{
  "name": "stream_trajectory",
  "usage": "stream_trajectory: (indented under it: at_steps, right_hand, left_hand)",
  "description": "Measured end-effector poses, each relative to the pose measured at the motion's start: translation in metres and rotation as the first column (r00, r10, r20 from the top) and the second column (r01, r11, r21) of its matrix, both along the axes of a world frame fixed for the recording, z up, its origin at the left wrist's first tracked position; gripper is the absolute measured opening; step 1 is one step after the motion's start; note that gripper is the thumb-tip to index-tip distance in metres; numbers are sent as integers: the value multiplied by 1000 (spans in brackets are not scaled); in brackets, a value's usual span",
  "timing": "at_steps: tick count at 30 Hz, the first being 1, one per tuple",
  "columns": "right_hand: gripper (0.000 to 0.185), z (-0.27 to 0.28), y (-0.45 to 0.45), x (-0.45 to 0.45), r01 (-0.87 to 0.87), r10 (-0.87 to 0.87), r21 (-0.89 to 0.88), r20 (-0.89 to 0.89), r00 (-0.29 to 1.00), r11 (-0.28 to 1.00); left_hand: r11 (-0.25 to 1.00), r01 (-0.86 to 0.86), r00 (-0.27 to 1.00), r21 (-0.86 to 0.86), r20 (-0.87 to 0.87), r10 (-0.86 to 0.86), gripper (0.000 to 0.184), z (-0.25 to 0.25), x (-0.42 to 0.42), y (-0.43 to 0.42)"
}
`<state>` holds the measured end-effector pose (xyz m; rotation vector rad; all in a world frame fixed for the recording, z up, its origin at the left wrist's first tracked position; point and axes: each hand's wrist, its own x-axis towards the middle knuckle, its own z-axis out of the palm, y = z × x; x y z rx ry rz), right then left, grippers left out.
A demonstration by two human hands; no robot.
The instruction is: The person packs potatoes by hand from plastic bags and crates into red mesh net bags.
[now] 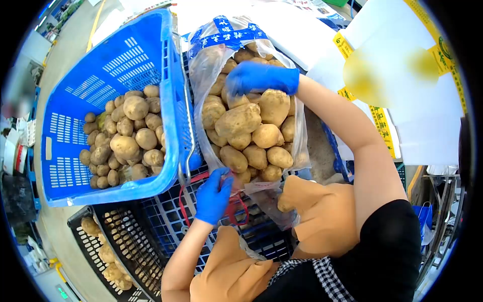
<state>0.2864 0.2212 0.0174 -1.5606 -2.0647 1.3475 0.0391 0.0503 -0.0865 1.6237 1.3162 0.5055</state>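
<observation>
A clear plastic bag (305, 146) full of potatoes (238, 121) lies in front of me, with blue printed tape (229, 36) across its far end. My right hand (261, 79), in a blue glove, is over the potatoes in the upper part of the bag. Its fingers are smeared by motion, so their hold is unclear. My left hand (214, 195), also blue-gloved, is at the bag's near left edge, fingers pressed together beside a red strap (235, 206). What it pinches is too small to make out.
At the left stands a blue crate (173, 116) holding smaller potatoes (126, 143). Below it sits a black crate (126, 236) with more potatoes. Blue grid crates (166, 226) lie under the bag. White sheets with yellow tape (382, 131) are at the right.
</observation>
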Motion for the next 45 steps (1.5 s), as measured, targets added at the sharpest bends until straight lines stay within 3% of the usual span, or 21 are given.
stream_trajectory:
  at_steps: [1,2,3,6,8,9,13,18,23,24,25,26,28,30,32,33,37,39,42,43,45]
  right_hand:
    - [26,-48,26,37,268,-264,25,-110,958,963]
    - [30,-114,65,90,169,-139,447,-98,985,878]
    - [31,-119,67,101,318,-388,420,92,917,850]
    - [35,-174,92,130,517,-574,251,378,726,818]
    - [46,-229,100,133,623,-721,509,-7,693,594]
    - [48,-252,121,140,632,-625,560,-239,743,537]
    - [44,-235,150,143,519,-516,575,-186,836,633]
    - [40,-213,167,177,216,-270,552,17,963,805]
    - [34,-215,172,192,-163,-182,801,320,930,576]
    - [33,-213,171,189,175,-222,702,-25,975,690]
    - [32,-212,166,179,456,-314,465,-351,882,759]
    - [31,-213,159,166,629,-444,129,-601,664,767]
    - [35,-156,116,133,478,-289,405,-445,848,779]
    - [35,-161,101,100,258,-300,-163,-653,695,952]
    - [35,-161,124,93,306,-290,54,-198,936,950]
    - [35,-161,137,95,284,-298,168,60,953,944]
    - [36,-236,127,135,488,-559,549,-46,828,678]
    - [35,-240,134,149,324,-542,817,-17,840,477]
    - [37,-229,158,152,96,-516,828,248,820,552]
    - [39,-224,163,147,364,-542,787,-45,839,498]
    - [39,-216,176,142,493,-565,758,-202,800,427]
  left_hand:
    - [992,37,999,122,-25,-34,30,1,13,5]
    - [985,75,996,156,-66,-65,31,6,28,12]
    - [976,112,990,187,-109,-93,32,15,41,20]
    - [930,151,978,334,-191,-90,38,24,75,47]
    - [887,178,962,427,-265,-66,42,26,94,67]
    - [860,207,945,467,-322,-53,42,23,103,78]
    - [811,234,911,537,-412,10,29,10,131,117]
    - [700,208,950,684,-310,21,18,-13,123,123]
    - [656,228,957,719,-291,-13,19,-23,115,127]
    - [644,210,965,736,-260,-17,19,-25,114,128]
    - [634,192,972,749,-232,-20,20,-28,113,128]
    - [633,205,968,746,-249,-20,20,-28,113,128]
    - [631,242,957,737,-290,-28,21,-28,112,130]
    - [589,205,971,782,-240,-19,27,-41,110,135]
    - [579,183,976,795,-220,-6,32,-45,110,134]
    - [586,184,974,789,-228,1,32,-43,111,132]
    - [627,187,976,756,-214,-33,31,-41,107,134]
    - [655,192,975,731,-220,-40,31,-40,107,134]
    - [661,209,969,721,-241,-44,32,-41,105,136]
    - [654,216,967,725,-252,-40,32,-41,104,135]
    - [637,198,973,745,-226,-38,33,-44,107,138]
